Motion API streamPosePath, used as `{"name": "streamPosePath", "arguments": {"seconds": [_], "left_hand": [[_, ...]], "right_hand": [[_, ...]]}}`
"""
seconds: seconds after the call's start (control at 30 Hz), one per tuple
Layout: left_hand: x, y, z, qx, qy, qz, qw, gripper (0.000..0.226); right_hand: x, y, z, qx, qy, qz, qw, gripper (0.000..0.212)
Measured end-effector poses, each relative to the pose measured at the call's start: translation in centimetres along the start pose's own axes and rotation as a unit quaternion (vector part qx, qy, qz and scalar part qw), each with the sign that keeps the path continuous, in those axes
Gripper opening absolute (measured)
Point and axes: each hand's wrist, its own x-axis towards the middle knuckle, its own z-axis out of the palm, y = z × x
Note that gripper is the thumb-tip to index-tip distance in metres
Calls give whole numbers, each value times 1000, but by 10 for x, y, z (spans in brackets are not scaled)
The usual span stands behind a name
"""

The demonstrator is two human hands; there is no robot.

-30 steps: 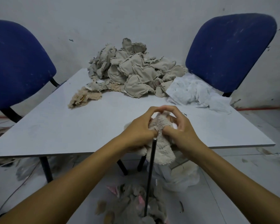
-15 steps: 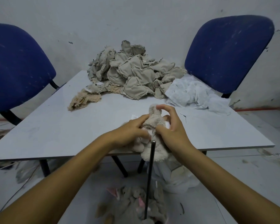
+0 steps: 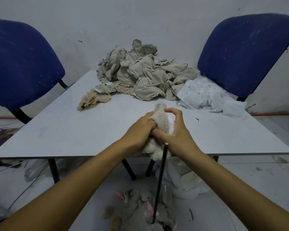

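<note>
A beige plush toy skin (image 3: 160,117) is held over the near edge of the white table (image 3: 60,130). My left hand (image 3: 140,129) grips its left side with curled fingers. My right hand (image 3: 175,130) wraps round its right side, thumb pressing low on the fabric, with a bit of white stuffing showing under the fingers. A thin black rod (image 3: 160,180) stands upright from the floor, its top end just below my right thumb. The lower part of the skin hangs below the table edge.
A heap of beige fabric skins (image 3: 145,75) lies at the table's back, with a fluffy tan piece (image 3: 93,100) to its left and white stuffing (image 3: 207,97) to its right. Two blue chairs (image 3: 22,67) (image 3: 245,52) flank the table. More plush pieces (image 3: 140,210) lie on the floor.
The plush skin has been worked further up over the rod, its tip now rising above my fingers. Both hands shifted slightly away from me and re-gripped the fabric.
</note>
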Motion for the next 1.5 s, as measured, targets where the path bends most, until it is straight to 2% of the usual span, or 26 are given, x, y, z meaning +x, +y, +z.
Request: {"name": "streamPosePath", "arguments": {"seconds": [0.07,0.13,0.2,0.33,0.4,0.47,0.5,0.57,0.63,0.67,0.73,0.87,0.97,1.07,1.23,1.3,1.37,1.43,1.5], "left_hand": [[-1,-1,-8,-84,-109,-4,990,61],[-2,-4,-17,-65,-150,23,986,67],[-1,-9,-20,-36,-89,38,995,60],[-1,-11,-7,46,102,46,993,30],[-6,-9,6,104,180,67,976,31],[-7,-8,15,133,208,86,965,36],[-6,-5,15,121,189,78,971,42],[-1,1,7,41,72,42,996,54],[1,5,-4,-73,-54,14,996,53],[0,6,-5,-127,-81,4,989,48],[-5,6,-3,-159,-41,-6,986,44],[-7,2,4,-103,111,1,988,41],[-6,-1,15,22,192,44,980,31],[-5,-5,24,112,208,82,968,24],[-1,-4,28,159,234,55,958,26],[-1,2,26,128,198,41,971,29],[-2,9,16,20,93,16,995,32],[-2,11,4,-98,11,-10,995,36],[-5,9,-1,-138,30,-20,990,34]], "right_hand": [[1,2,-3,8,-10,5,1000,69],[3,4,-7,9,9,7,1000,64],[6,6,-9,7,25,5,1000,51],[2,7,-8,35,14,-44,998,35],[-4,6,-5,29,5,-90,996,32],[-7,7,-4,28,2,-105,994,35],[-8,7,-4,31,1,-100,994,39],[-7,8,-7,24,14,-90,996,45],[-5,10,-11,13,18,-89,996,49],[-5,11,-12,15,10,-90,996,50],[-4,12,-12,20,-13,-92,995,50],[-5,8,-6,25,-29,-112,993,45],[-7,8,-5,34,-34,-126,991,39],[-9,9,-7,29,-23,-139,990,36],[-12,11,-7,4,-23,-150,988,32],[-12,11,-7,6,-30,-149,988,35],[-11,10,-7,-6,-31,-155,987,40],[-11,11,-6,-17,-28,-155,987,42],[-9,11,-6,-13,-29,-151,988,39]]}}
